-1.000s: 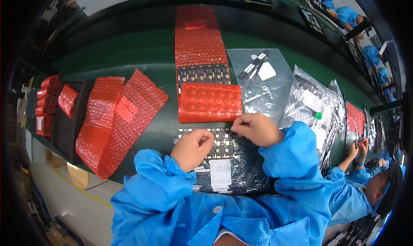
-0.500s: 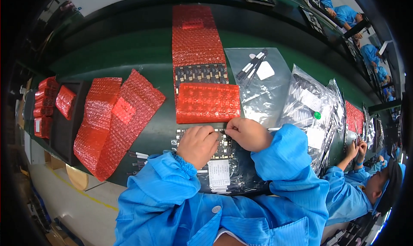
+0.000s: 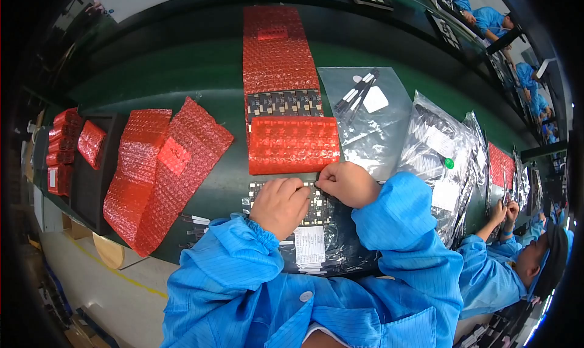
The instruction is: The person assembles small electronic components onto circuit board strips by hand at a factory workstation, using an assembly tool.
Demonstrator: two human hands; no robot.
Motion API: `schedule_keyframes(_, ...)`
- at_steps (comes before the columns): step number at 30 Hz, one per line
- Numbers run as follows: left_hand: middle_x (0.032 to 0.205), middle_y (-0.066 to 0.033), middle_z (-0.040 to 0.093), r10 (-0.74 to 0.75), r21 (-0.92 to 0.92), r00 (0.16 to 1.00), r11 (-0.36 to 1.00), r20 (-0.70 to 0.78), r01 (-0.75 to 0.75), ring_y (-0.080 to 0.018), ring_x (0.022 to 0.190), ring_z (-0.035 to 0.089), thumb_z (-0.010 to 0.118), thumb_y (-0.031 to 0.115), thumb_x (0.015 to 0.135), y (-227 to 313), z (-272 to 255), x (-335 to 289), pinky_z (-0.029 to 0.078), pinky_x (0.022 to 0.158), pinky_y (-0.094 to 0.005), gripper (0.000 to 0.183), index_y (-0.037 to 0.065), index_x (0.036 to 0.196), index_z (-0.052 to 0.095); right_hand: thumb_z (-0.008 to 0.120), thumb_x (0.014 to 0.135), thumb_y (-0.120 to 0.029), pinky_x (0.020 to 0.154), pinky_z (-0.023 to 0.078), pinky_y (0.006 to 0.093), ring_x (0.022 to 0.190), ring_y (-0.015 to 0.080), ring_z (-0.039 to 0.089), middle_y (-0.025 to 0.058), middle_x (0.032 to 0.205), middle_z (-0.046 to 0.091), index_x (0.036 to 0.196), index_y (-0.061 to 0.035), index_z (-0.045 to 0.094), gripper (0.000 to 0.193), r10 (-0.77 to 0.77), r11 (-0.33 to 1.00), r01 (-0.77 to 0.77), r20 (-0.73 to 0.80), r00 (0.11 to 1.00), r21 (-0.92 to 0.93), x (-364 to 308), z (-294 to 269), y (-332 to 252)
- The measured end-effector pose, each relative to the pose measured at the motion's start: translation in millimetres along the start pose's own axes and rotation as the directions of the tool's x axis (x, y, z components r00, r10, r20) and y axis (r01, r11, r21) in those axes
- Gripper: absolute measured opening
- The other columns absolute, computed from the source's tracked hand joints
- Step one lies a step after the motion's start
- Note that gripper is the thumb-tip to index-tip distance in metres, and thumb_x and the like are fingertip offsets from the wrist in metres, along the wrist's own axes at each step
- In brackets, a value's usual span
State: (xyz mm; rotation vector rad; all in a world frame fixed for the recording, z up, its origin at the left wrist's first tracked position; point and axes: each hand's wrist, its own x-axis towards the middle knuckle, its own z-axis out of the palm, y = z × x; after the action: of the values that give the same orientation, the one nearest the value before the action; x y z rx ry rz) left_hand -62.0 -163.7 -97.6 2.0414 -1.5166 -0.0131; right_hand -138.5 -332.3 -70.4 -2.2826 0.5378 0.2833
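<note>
A dark circuit board panel [image 3: 317, 209] with rows of small pale parts lies flat in front of me. My left hand [image 3: 281, 207] rests on its left part, fingers curled together and thumb side toward the board. At the board's upper edge my right hand [image 3: 350, 184] is closed in a pinch; what sits between its fingertips is too small to make out. Just beyond lies a folded red bubble-wrap pouch [image 3: 294, 146]. More dark boards [image 3: 285, 103] show on the long red bubble-wrap sheet [image 3: 278, 59] behind it.
Clear bags with dark strips [image 3: 368, 123] lie to the right, beside a fuller bag [image 3: 435, 159]. Opened red wrap [image 3: 176, 177] and a black tray [image 3: 91, 190] are at the left. A bag with a white label [image 3: 310, 244] lies near me. A co-worker [image 3: 496, 275] sits at the right.
My right hand has shifted slightly left and away from me along the board's upper edge, still pinched. My left hand stays in place on the board.
</note>
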Motion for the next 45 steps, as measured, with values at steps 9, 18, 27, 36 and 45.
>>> schedule_keyframes(9,0.091,-0.0040,0.053,0.006,0.002,1.000,1.000,0.004,-0.006,-0.0229,0.087,0.051,0.065,0.012,0.069,1,-1,0,0.041,0.077,-0.0355,0.023,0.008,0.091,0.061,0.063,0.074,-0.021,0.062,0.049,0.0321,0.066,0.0242,0.063,0.0094,0.071,0.064,0.079,-0.0068,0.065,0.015,0.006,1.000,-0.007,-0.031,0.999,-0.029,0,5,-1)
schedule_keyframes(18,0.090,-0.0041,0.051,0.038,0.012,0.999,0.999,0.013,-0.038,-0.0233,0.086,0.050,0.065,0.012,0.068,1,-1,2,0.040,0.076,-0.0365,0.028,0.009,0.096,0.062,0.062,0.074,-0.023,0.062,0.049,0.0335,0.067,0.0252,0.062,0.0082,0.071,0.064,0.077,-0.0083,0.065,0.015,-0.046,0.991,0.041,-0.035,0.998,-0.125,2,3,-2)
schedule_keyframes(27,0.090,-0.0041,0.050,0.043,0.022,0.999,0.999,0.031,-0.044,-0.0228,0.087,0.050,0.065,0.012,0.069,1,-1,2,0.040,0.075,-0.0359,0.028,0.009,0.096,0.062,0.061,0.074,-0.022,0.061,0.049,0.0356,0.067,0.0264,0.062,0.0090,0.071,0.064,0.076,-0.0085,0.064,0.014,-0.041,0.988,0.039,-0.010,0.999,-0.151,4,2,-4)
schedule_keyframes(36,0.089,-0.0045,0.050,0.048,0.039,0.998,0.998,0.043,-0.050,-0.0231,0.086,0.049,0.063,0.012,0.070,0,1,1,0.040,0.074,-0.0360,0.027,0.009,0.097,0.062,0.061,0.074,-0.022,0.062,0.049,0.0365,0.068,0.0267,0.062,0.0089,0.071,0.063,0.075,-0.0094,0.064,0.013,-0.061,0.968,0.063,0.014,0.998,-0.241,8,2,-4)
schedule_keyframes(45,0.087,-0.0054,0.051,0.043,0.027,0.998,0.999,0.036,-0.044,-0.0242,0.085,0.051,0.065,0.010,0.067,1,2,6,0.040,0.073,-0.0367,0.027,0.008,0.094,0.062,0.061,0.074,-0.022,0.063,0.049,0.0363,0.069,0.0260,0.062,0.0089,0.072,0.064,0.076,-0.0101,0.064,0.013,-0.019,0.967,0.033,0.057,0.998,-0.253,10,-4,-7)
